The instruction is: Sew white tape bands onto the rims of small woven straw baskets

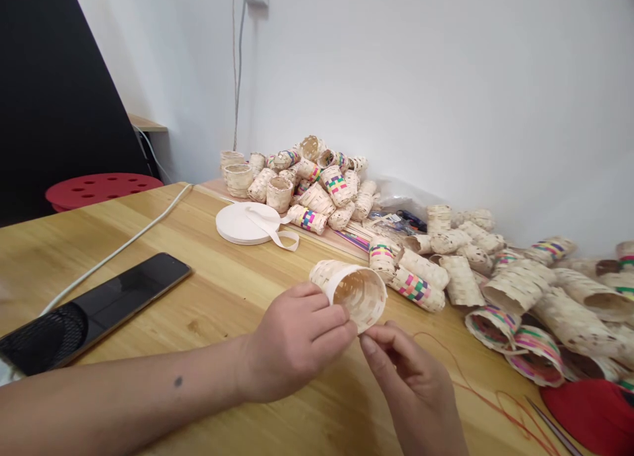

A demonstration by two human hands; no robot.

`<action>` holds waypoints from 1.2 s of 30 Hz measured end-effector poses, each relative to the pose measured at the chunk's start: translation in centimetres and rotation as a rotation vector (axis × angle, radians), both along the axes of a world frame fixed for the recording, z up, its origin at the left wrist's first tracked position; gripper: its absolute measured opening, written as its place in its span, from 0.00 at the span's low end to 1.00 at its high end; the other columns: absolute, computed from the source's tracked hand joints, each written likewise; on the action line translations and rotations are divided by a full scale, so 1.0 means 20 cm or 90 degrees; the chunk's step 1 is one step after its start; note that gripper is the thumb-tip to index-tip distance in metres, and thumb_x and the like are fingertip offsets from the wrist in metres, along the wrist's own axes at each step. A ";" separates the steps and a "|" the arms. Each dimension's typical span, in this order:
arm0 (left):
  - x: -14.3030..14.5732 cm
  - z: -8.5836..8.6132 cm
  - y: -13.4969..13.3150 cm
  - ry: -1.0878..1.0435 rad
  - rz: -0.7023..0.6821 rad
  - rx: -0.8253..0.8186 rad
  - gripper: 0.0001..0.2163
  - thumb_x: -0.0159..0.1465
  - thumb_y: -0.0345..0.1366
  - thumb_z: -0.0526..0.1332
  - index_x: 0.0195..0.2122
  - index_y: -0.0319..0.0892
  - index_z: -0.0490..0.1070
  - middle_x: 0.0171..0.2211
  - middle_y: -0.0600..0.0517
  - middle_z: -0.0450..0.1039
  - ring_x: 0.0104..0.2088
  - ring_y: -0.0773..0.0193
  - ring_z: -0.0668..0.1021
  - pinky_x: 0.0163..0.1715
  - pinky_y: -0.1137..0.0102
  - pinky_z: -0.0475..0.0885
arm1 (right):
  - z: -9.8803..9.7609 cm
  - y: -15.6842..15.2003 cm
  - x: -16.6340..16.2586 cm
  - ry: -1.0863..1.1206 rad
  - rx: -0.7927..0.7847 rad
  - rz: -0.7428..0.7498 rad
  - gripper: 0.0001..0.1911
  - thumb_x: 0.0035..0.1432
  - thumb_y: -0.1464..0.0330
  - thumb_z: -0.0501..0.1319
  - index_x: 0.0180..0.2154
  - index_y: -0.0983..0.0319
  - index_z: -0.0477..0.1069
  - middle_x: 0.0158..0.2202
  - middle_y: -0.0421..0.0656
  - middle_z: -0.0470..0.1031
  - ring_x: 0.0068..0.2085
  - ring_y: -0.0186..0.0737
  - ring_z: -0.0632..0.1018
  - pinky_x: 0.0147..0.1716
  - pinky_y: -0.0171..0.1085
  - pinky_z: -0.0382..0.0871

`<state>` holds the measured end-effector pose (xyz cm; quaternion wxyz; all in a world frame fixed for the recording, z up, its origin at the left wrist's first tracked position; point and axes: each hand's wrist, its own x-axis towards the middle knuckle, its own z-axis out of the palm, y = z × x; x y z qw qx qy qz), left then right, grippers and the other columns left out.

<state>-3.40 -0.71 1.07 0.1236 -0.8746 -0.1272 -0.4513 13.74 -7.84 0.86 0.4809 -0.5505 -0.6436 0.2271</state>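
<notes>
A small woven basket (324, 271) lies tilted in my left hand (302, 334), its mouth towards me. My left fingers wrap round its side and rim, and a pale band runs along the rim. Just below the rim, the thumb and forefinger of my right hand (409, 377) are pinched together; what sits between them is too small to make out. Red-orange thread (502, 410) trails over the table to the right of that hand. Beyond the basket is a roll of white ribbon (242, 225) with a loose end curling off it.
Woven baskets (317, 198), some with coloured bands, are heaped along the wall and down the right side. A phone (99, 317) with a white cable (119, 248) lies at left. Pointed metal tips (552, 423) and a red object (587, 413) lie at lower right. Behind is a red stool (99, 188).
</notes>
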 end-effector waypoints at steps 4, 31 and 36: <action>0.01 -0.01 0.00 0.025 -0.004 0.008 0.06 0.67 0.30 0.52 0.38 0.37 0.69 0.26 0.52 0.73 0.26 0.67 0.70 0.29 0.68 0.62 | -0.01 0.02 0.00 0.089 -0.067 -0.001 0.12 0.57 0.59 0.60 0.27 0.60 0.72 0.23 0.38 0.70 0.25 0.35 0.71 0.25 0.30 0.67; 0.01 -0.05 0.06 0.142 -0.012 0.031 0.06 0.67 0.31 0.55 0.34 0.39 0.69 0.27 0.53 0.69 0.28 0.66 0.66 0.33 0.67 0.61 | 0.09 0.03 0.12 -0.494 0.242 -0.101 0.05 0.61 0.67 0.60 0.34 0.57 0.74 0.31 0.41 0.75 0.35 0.41 0.73 0.38 0.42 0.55; 0.03 -0.08 0.03 0.181 -0.059 0.025 0.09 0.68 0.30 0.52 0.33 0.38 0.70 0.28 0.52 0.69 0.30 0.65 0.67 0.35 0.67 0.63 | 0.06 0.01 0.05 -0.482 0.139 -0.034 0.07 0.62 0.69 0.57 0.33 0.58 0.73 0.29 0.40 0.73 0.32 0.39 0.71 0.31 0.40 0.52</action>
